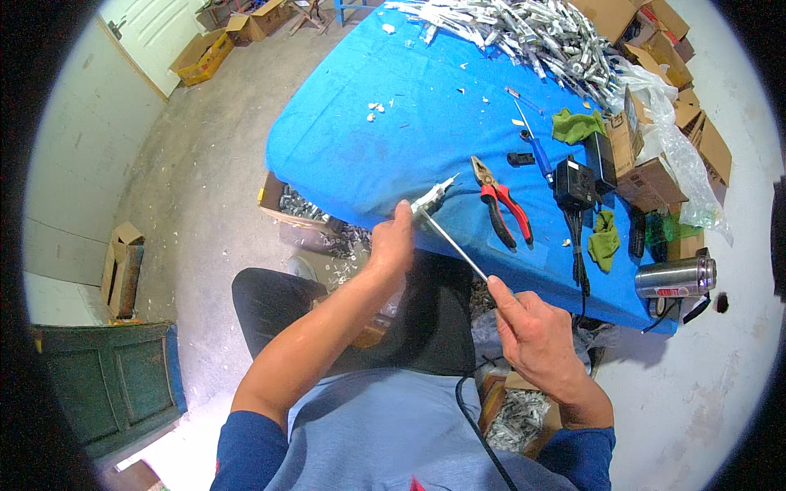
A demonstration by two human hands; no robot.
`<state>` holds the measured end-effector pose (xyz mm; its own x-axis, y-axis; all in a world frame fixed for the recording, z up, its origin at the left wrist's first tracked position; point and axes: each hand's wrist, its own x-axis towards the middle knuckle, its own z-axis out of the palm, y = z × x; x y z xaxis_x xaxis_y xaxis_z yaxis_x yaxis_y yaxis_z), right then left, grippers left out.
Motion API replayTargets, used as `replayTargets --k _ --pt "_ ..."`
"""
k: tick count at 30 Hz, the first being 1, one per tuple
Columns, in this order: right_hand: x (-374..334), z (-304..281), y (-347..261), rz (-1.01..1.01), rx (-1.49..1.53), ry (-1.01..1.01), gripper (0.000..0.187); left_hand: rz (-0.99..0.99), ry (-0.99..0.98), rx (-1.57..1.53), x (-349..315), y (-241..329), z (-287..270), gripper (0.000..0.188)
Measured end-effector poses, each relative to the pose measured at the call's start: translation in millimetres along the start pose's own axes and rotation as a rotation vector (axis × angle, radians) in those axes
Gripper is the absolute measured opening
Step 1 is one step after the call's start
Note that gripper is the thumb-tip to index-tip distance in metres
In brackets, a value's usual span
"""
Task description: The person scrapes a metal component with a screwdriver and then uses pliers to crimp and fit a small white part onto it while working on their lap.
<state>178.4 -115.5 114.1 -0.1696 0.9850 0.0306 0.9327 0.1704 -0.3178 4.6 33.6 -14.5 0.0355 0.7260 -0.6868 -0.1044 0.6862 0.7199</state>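
Over the table's near edge, my left hand [394, 239] is closed around a small silver-and-white tube-like part [434, 196], its thin tip pointing away to the right. My right hand [536, 337] grips a screwdriver [455, 245] with a long metal shaft; the handle is hidden inside the fist. The shaft slants up to the left, and its far end meets the part beside my left fingers. Just right of the part lie pliers [501, 204] with red and black handles, jaws pointing away from me.
The blue-covered table [344, 106] bears a big heap of silver parts [524, 37] at the back. Rightward are a blue screwdriver [540, 157], a black adapter [574, 184], green cloths [604, 241] and a steel flask [676, 277]. A box of parts [299, 213] stands under the left edge.
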Motion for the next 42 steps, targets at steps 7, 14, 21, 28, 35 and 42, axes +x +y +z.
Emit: replayTargets --k 7,14,21,28,35,42 --pt "-1 -7 -10 0.018 -0.030 -0.045 0.044 0.078 0.034 0.016 13 -13 3 0.050" --pt "-1 -3 -25 -0.011 -0.129 -0.063 0.044 0.158 0.128 0.048 16 -20 14 0.054" --pt "11 -18 -18 0.001 0.001 -0.063 0.040 0.154 0.087 0.112 12 -14 12 0.062" --pt "10 -21 -28 -0.033 -0.130 -0.090 0.039 0.195 0.104 0.166 18 -18 9 0.063" --pt "14 -29 -25 -0.076 -0.137 -0.112 0.037 0.233 0.132 0.203 22 -20 12 0.069" --pt "16 -22 -11 -0.098 -0.033 -0.089 0.035 0.250 0.143 0.199 18 -17 11 0.069"
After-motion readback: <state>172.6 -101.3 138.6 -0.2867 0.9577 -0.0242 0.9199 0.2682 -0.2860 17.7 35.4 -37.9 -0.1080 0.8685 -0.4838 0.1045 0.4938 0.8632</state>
